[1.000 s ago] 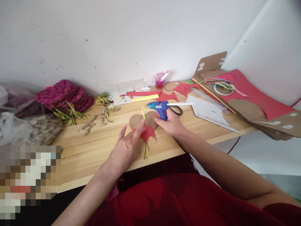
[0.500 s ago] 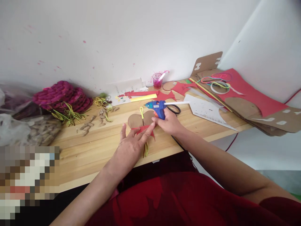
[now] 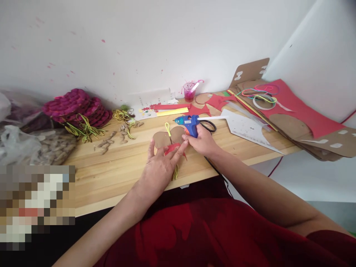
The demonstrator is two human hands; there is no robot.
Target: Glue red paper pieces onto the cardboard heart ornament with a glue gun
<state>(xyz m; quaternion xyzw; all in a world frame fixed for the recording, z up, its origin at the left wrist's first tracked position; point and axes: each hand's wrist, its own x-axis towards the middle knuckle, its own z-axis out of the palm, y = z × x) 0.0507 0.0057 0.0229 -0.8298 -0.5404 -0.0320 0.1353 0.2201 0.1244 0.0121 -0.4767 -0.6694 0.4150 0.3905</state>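
My right hand (image 3: 204, 141) is closed round the handle of a blue hot glue gun (image 3: 190, 124), its nozzle pointing left and a white glue stick (image 3: 213, 118) running out of its back. Below the nozzle lies a rounded, heart-like cardboard piece (image 3: 161, 140) with a yellow cord loop (image 3: 167, 128) at its top and a yellow-green tassel (image 3: 175, 172) under it. My left hand (image 3: 161, 165) rests on this piece with fingers stretched out, over a red paper piece (image 3: 171, 149) that it partly covers. The left fingertips are close to the right hand.
Shelled-looking peanuts (image 3: 107, 142) and pink braided coils (image 3: 79, 107) lie to the left. Behind are red paper scraps (image 3: 196, 109) and a cup of pink liquid (image 3: 189, 92). White card (image 3: 244, 128) and stacked cardboard (image 3: 292, 126) sit at right. The glue gun's black cable (image 3: 215, 168) drops over the table edge.
The whole view has shifted slightly. Both hands keep nearly the same places, the right still holding the glue gun and the left still on the cardboard piece and red paper.
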